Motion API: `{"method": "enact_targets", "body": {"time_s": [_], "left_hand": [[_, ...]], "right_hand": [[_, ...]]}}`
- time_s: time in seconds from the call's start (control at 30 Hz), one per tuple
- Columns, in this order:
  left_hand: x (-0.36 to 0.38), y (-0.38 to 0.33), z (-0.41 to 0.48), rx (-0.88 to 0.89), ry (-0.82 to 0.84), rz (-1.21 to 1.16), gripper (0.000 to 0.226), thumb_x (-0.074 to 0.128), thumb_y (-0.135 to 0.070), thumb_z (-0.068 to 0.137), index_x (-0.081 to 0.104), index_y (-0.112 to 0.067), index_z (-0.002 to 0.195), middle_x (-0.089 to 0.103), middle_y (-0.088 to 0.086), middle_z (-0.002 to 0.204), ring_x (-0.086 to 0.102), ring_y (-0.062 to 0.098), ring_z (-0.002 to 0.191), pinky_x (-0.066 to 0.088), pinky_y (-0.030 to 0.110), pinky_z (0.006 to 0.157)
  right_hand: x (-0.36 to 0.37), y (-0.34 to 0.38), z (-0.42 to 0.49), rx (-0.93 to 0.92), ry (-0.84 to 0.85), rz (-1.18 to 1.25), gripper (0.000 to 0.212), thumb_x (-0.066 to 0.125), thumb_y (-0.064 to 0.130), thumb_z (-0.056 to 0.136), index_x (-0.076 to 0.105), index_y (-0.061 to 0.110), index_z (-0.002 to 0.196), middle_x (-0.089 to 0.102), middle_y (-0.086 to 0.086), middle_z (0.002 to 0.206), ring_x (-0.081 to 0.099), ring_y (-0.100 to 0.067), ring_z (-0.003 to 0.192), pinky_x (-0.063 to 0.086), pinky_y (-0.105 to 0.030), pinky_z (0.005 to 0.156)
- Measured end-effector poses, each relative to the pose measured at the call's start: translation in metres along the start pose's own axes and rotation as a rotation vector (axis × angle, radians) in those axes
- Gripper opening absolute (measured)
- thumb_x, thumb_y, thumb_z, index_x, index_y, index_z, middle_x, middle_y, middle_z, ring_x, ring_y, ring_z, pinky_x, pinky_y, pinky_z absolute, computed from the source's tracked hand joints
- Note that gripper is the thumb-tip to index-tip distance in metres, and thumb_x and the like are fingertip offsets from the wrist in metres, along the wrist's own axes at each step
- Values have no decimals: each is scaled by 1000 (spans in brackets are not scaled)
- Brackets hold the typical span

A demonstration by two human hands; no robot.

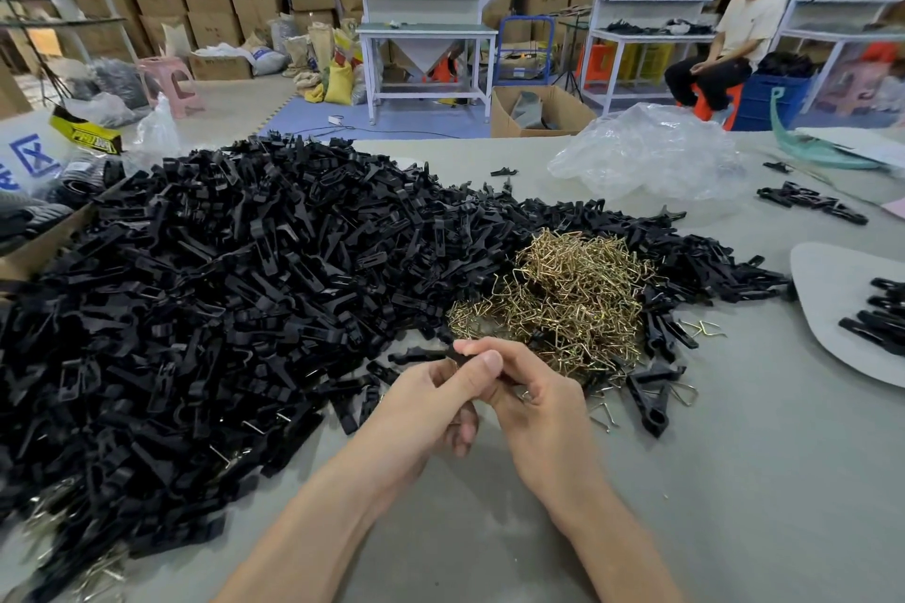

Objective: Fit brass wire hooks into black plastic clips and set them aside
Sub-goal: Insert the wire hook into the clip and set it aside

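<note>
We hold one black plastic clip point(422, 353) between both hands, low over the grey table point(734, 480): the left hand point(431, 399) curls its fingers round it from below, and the right hand point(536, 394) pinches its near end. The clip sits just before the tangled heap of brass wire hooks point(573, 294), with the big pile of black clips point(220, 284) to the left. Whether a hook is already seated in it we cannot tell, since our fingers cover that end.
</note>
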State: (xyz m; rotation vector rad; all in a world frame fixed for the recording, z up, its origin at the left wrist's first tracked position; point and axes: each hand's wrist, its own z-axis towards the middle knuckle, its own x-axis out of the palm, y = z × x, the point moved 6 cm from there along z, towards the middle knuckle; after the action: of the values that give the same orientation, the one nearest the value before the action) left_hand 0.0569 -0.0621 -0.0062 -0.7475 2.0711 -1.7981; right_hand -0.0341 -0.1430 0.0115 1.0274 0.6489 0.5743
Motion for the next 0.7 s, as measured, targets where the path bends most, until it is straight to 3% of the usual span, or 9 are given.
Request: {"method": "enact_targets", "body": {"time_s": [0.1,0.2,0.3,0.4,0.5,0.7], "left_hand": [[2,-3,-3,-16,56,-41,61,73,-63,69,64,-7,91,54,8,57,50,19,53,42,25,49],[2,-4,-5,-25,114,-34,59,71,-59,77,65,-4,94,52,8,61,50,15,52,42,24,49],[5,-8,-7,-16,173,-19,53,70,-59,79,69,-8,91,53,16,75,51,13,53,43,24,50],[7,-10,-9,-5,214,-20,45,69,-59,82,73,-14,86,57,10,74,50,13,54,44,23,55],[4,-8,-9,-30,183,-58,47,72,-55,78,71,-9,83,50,13,76,50,13,57,46,25,61],[6,-8,-11,-59,165,-160,20,71,-37,82,75,-20,71,59,-2,65,50,8,56,46,22,58]], "right_hand": [[1,1,0,-8,-5,-39,37,64,15,96,69,47,113,75,21,101,74,-8,91,59,-37,84],[3,7,-1,-62,-10,-115,35,62,22,94,66,48,118,73,26,104,71,-4,98,56,-29,87],[3,7,-3,-88,-5,-178,40,66,11,94,69,43,118,74,24,96,71,-5,91,55,-24,82],[3,7,-3,-96,10,-153,38,67,8,94,73,39,114,74,21,87,72,-7,82,53,-17,76],[7,5,-1,-45,62,-71,37,66,6,94,73,36,114,72,17,72,71,-11,65,52,-15,67],[6,9,0,5,89,58,43,71,0,88,73,37,108,73,26,104,70,4,91,50,-6,74]]}}
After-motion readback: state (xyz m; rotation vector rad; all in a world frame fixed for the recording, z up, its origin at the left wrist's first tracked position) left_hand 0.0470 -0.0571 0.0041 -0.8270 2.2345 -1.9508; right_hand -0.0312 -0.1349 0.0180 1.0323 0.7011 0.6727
